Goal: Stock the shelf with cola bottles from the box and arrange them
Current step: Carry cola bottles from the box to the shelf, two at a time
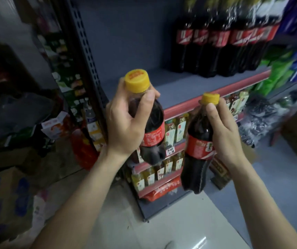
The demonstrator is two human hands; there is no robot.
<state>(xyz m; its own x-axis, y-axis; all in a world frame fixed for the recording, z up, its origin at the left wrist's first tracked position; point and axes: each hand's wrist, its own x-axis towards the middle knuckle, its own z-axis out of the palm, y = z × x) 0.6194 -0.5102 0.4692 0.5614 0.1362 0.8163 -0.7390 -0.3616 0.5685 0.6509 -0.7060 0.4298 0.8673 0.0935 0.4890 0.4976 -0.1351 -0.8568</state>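
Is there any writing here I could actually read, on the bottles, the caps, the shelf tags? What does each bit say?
None reads clearly.
Left-hand bottle, red label: white characters, blurred.
Its yellow cap: red print, too small.
Right-hand bottle, red label: white print, blurred.
Shelved cola bottles, red labels: white logo, smeared.
Price tag on the lower shelf: handwritten marks, illegible.
Red pack at the bottom: pale characters, blurred.
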